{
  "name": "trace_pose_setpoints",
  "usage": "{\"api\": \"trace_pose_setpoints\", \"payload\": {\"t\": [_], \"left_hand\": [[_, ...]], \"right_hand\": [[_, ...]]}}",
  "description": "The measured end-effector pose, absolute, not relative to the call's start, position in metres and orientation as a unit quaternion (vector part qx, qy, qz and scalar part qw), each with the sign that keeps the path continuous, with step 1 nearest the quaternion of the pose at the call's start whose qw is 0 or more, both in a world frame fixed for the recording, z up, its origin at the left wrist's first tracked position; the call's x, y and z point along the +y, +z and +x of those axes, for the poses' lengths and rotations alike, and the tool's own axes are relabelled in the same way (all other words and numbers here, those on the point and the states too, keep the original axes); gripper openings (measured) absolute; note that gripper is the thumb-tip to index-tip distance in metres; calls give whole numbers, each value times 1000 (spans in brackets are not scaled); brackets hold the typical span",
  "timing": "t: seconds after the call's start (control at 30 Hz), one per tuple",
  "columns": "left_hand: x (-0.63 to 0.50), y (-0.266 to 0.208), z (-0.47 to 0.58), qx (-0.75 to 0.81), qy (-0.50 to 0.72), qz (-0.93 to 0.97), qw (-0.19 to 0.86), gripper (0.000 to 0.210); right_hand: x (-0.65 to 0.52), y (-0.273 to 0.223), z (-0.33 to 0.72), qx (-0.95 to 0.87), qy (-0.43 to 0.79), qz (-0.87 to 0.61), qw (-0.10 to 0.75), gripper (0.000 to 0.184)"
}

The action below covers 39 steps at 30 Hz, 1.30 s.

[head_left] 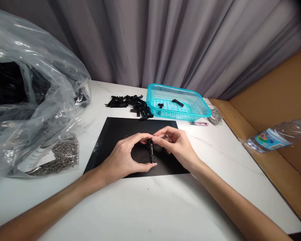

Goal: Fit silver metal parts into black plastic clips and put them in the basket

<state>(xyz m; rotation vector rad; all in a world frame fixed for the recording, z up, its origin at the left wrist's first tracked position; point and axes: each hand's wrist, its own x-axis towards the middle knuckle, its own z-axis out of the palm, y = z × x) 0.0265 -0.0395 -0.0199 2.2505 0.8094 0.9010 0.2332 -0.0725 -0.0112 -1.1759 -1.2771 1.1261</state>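
Between the thumb and fingers of my left hand (pixel 124 154), a slim black plastic part (pixel 151 152) is gripped upright by its two ends. My right hand (pixel 174 144) is closed in a pinch at the part's upper end, thumb and forefinger meeting there. Something small and shiny shows by its curled fingers, too small to name. Beneath both hands lies a black mat (pixel 110 137). Past the mat, a pile of similar black plastic parts (pixel 140 108) rests beside a turquoise basket (pixel 163 115), which holds a few more pieces.
A large clear plastic bag (pixel 65 73) with dark contents fills the left side. In front of it sits a bag of small metal pieces (pixel 65 152). Pink thread snips (pixel 199 124) and another small bag (pixel 215 115) lie right of the basket, near a cardboard box (pixel 273 90) containing a plastic bottle (pixel 273 139).
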Motion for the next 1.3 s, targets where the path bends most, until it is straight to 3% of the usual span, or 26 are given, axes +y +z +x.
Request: {"api": "trace_pose_setpoints", "payload": {"t": [0.2, 0.6, 0.8, 1.03, 1.3], "left_hand": [[-36, -22, 24, 303, 293, 860, 287, 55], [-33, -20, 25, 313, 256, 868, 288, 54], [-32, -20, 26, 320, 259, 859, 306, 54], [-30, -20, 25, 322, 278, 796, 431, 63], [-30, -20, 26, 320, 290, 786, 443, 61]], "right_hand": [[-72, -14, 238, -516, 506, -495, 482, 44], [-76, -17, 236, -535, 470, -522, 470, 47], [-77, -19, 234, -546, 457, -513, 479, 42], [-80, -29, 228, -613, 324, -532, 486, 24], [-81, -33, 233, -662, 277, -514, 470, 18]]}}
